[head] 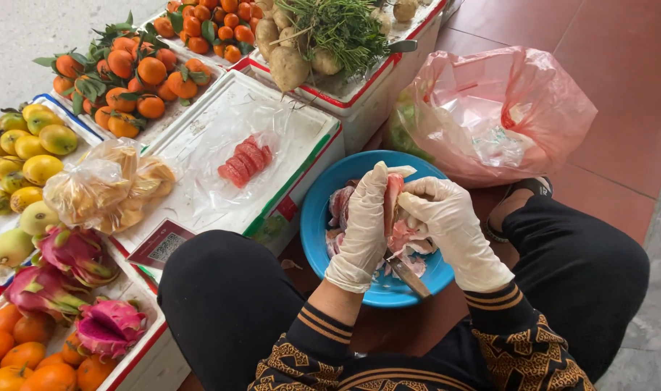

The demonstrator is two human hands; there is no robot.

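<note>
red tiled floor [620, 130] under blue basin [317, 210], white foam boxes [301, 123] beside.

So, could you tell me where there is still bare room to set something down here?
The white box lid has free plastic-covered space around the red fruit segments, between the tangerines and the blue bowl. The red floor tiles beyond the pink bag are bare. The fruit boxes and the bowl under both gloved hands are crowded.
</note>
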